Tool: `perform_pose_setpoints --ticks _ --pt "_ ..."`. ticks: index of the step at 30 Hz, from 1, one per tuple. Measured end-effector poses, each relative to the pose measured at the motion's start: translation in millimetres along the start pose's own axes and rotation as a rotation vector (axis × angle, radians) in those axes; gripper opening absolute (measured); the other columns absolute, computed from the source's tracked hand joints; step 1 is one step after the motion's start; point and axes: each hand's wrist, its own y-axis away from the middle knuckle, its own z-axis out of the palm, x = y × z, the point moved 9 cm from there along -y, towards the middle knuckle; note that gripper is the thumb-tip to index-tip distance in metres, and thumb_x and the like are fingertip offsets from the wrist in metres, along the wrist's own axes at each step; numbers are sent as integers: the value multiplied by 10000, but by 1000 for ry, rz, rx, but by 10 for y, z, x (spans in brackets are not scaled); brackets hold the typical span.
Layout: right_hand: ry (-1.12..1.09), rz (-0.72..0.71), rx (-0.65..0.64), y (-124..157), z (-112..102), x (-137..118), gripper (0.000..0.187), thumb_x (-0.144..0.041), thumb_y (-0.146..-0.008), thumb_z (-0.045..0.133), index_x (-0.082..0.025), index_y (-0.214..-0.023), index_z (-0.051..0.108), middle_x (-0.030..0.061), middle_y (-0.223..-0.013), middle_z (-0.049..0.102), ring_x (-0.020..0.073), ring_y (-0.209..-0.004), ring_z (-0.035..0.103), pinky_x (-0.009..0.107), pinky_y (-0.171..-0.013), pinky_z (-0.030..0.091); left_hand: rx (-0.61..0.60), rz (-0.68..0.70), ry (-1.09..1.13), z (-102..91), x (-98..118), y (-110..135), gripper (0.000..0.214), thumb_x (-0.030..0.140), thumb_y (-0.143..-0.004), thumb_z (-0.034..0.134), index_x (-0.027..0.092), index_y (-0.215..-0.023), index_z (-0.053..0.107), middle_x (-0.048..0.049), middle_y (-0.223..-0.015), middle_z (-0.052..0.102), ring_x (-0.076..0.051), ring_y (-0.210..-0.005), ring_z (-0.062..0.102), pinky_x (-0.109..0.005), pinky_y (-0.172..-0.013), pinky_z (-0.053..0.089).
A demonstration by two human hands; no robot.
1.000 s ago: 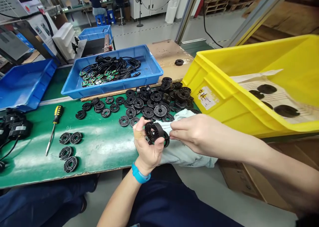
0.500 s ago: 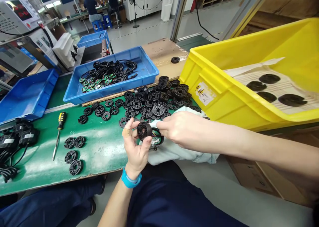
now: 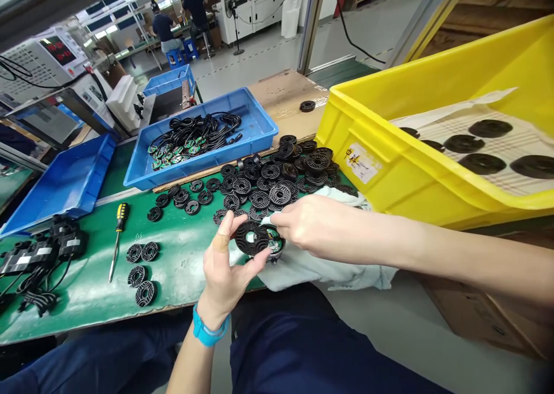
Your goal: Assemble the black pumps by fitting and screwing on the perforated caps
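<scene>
Between the thumb and fingers of my left hand [image 3: 225, 267] is a round black ridged cover [image 3: 252, 238] with a hole in its middle. My right hand [image 3: 298, 224] pinches a bit of pale blue cloth [image 3: 333, 270] close to the cover's right edge. Behind and below the cover sits a round housing with a green circuit board [image 3: 274, 243], partly hidden by the cover and my right hand. The rest of the cloth lies beneath my right forearm at the table's front edge. A heap of similar black covers [image 3: 279, 193] lies just beyond my hands.
A blue tray [image 3: 208, 166] holds black cables and small circuit boards. To the right stands a yellow bin [image 3: 372, 123] with black discs on a liner. A screwdriver [image 3: 118, 235], several covers [image 3: 146, 293] and black cabled devices [image 3: 38, 252] lie left. People [image 3: 163, 27] are far back.
My left hand has turned the cover flatter toward me, so its centre hole now shows. My right hand stays close beside it with the cloth. The view has shifted slightly.
</scene>
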Motion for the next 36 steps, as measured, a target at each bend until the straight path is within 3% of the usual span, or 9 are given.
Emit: perform_pose_setpoints --ticks 9,16,23,36 --pt "-7 11 -42 11 -1 25 211 31 -824 597 -144 -755 693 55 -796 682 170 -586 555 342 -541 215 -215 -12 174 227 -109 -34 835 398 -943 694 244 -1615 223 -113 -1265 719 -230 -1190 695 -387 -1057 553" --pt "-8 30 -13 38 -14 59 201 23 -840 594 -136 -789 706 55 -799 677 178 -615 593 336 -554 260 -245 -118 368 429 -261 54 805 446 -952 672 256 -1600 235 -111 -1277 713 -224 -1183 695 -391 -1070 538" --pt "-65 73 35 104 8 108 207 35 -820 588 -140 -812 700 49 -809 648 167 -624 567 317 -573 271 -305 -84 269 423 -217 36 852 408 -923 722 308 -1611 229 -72 -1322 714 -209 -1214 684 -353 -1063 543" --pt "-91 78 115 160 -15 131 194 18 -859 576 -139 -819 682 35 -798 611 172 -651 578 312 -591 305 -364 -171 387 483 -317 42 864 499 -895 727 293 -1605 279 -114 -1337 706 -265 -1251 662 -453 -1098 498"
